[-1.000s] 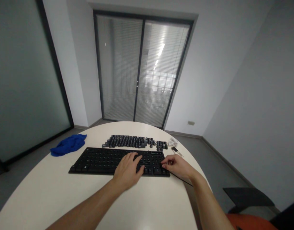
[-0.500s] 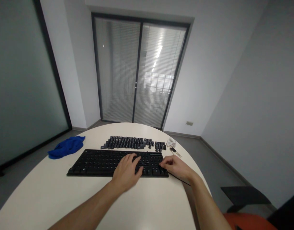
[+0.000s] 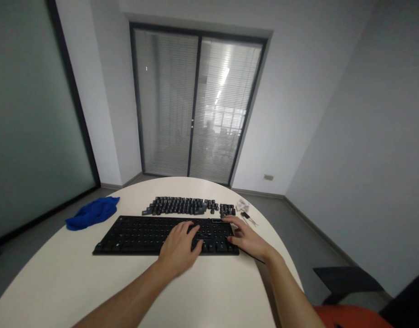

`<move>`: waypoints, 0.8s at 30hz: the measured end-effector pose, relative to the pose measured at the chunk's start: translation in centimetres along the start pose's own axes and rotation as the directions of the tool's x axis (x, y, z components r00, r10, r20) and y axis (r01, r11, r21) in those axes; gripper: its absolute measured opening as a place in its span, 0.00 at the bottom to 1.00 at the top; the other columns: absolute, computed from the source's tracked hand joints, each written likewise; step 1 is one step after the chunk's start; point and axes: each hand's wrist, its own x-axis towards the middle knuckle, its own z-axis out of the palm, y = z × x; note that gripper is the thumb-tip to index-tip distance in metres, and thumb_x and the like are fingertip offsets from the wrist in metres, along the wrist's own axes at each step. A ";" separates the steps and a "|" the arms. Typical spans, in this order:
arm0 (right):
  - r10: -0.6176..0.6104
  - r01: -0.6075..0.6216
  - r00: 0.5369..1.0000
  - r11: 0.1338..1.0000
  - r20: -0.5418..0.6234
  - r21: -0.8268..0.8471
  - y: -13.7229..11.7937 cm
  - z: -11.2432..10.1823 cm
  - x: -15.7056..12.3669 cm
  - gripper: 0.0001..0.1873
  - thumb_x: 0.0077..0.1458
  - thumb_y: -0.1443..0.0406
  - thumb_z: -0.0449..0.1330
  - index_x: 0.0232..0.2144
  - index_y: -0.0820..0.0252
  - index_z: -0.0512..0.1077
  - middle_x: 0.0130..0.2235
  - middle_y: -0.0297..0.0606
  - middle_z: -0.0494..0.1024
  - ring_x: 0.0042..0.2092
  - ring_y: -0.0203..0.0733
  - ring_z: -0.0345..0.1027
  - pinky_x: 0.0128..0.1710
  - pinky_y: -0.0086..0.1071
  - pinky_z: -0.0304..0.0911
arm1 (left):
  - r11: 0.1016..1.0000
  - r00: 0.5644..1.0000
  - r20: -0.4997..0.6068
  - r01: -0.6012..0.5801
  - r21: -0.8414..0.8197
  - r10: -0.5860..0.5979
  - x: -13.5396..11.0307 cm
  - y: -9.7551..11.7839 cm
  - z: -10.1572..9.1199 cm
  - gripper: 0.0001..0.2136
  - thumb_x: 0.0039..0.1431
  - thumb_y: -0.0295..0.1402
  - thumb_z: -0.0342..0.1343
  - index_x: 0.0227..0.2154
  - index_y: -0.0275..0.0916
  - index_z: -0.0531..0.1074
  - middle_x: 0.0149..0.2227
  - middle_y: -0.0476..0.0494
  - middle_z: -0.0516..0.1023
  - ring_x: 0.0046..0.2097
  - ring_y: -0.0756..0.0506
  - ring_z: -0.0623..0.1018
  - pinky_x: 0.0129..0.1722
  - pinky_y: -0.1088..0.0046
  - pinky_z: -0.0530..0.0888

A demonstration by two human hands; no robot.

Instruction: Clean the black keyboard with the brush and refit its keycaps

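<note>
A black keyboard (image 3: 137,234) lies across the table in front of me, much of it without its caps; a few caps sit at its lower right. My left hand (image 3: 180,246) rests on the middle of the keyboard, palm down, fingers spread. Over the number pad end is my right hand (image 3: 248,237); its thumb is on the right edge and its fingers reach toward the far corner, apart from the thumb. Just beyond the keyboard, loose black keycaps (image 3: 178,206) are laid out in rows, with a smaller group of keycaps (image 3: 227,209) near my right fingertips.
A blue cloth (image 3: 93,213) lies on the left of the round white table (image 3: 196,291). At the right are a small tool with thin prongs (image 3: 248,217) and a crumpled clear-white item (image 3: 242,205). A cable (image 3: 252,256) runs off the edge toward an orange chair (image 3: 349,316).
My right hand has opened from a pinch, its fingers stretching toward the keyboard's far right corner. My left hand stays on the keyboard. The view has shifted slightly.
</note>
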 end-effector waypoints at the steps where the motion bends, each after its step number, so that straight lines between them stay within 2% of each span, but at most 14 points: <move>1: 0.009 -0.009 1.000 1.000 -0.002 0.015 0.2 0.1 0.0 0.33 0.48 0.67 0.62 0.58 0.51 0.67 0.66 0.41 0.58 0.66 0.52 0.52 0.59 0.46 0.58 | 1.000 1.000 0.001 0.001 0.003 -0.001 0.0 0.0 0.0 0.20 0.65 0.41 0.48 0.57 0.41 0.69 0.57 0.38 0.71 0.58 0.37 0.68 0.60 0.56 0.64; 3: 0.029 -0.029 1.000 0.998 0.001 0.050 0.6 0.3 0.1 0.37 0.47 0.66 0.63 0.61 0.51 0.64 0.69 0.41 0.53 0.68 0.52 0.48 0.63 0.47 0.53 | 1.000 1.000 0.003 0.001 0.003 -0.001 0.0 0.0 0.0 0.21 0.65 0.41 0.48 0.57 0.41 0.69 0.57 0.38 0.71 0.58 0.37 0.68 0.60 0.56 0.64; 8: 0.101 -0.120 0.991 0.966 0.093 0.229 1.1 0.5 0.1 0.41 0.50 0.67 0.62 0.66 0.53 0.56 0.66 0.44 0.60 0.62 0.48 0.60 0.63 0.44 0.56 | 1.000 1.000 0.008 0.001 0.003 -0.001 0.0 0.0 0.0 0.21 0.65 0.41 0.48 0.57 0.40 0.69 0.57 0.37 0.70 0.59 0.37 0.68 0.60 0.56 0.64; 12: 0.098 -0.115 0.992 0.963 0.079 0.245 1.3 0.4 0.2 0.40 0.49 0.68 0.63 0.64 0.53 0.59 0.65 0.44 0.62 0.62 0.49 0.60 0.64 0.44 0.53 | 1.000 1.000 0.015 -0.002 0.007 0.002 0.0 0.0 0.0 0.21 0.65 0.41 0.48 0.57 0.40 0.69 0.57 0.37 0.70 0.59 0.37 0.68 0.61 0.56 0.64; 24: 0.071 -0.109 0.988 0.945 0.134 0.308 2.2 0.4 0.5 0.40 0.50 0.67 0.64 0.65 0.51 0.58 0.64 0.40 0.63 0.62 0.49 0.60 0.64 0.44 0.52 | 1.000 1.000 0.005 -0.004 0.015 0.004 0.0 -0.1 0.2 0.21 0.65 0.41 0.48 0.57 0.40 0.70 0.57 0.37 0.70 0.59 0.37 0.68 0.61 0.56 0.64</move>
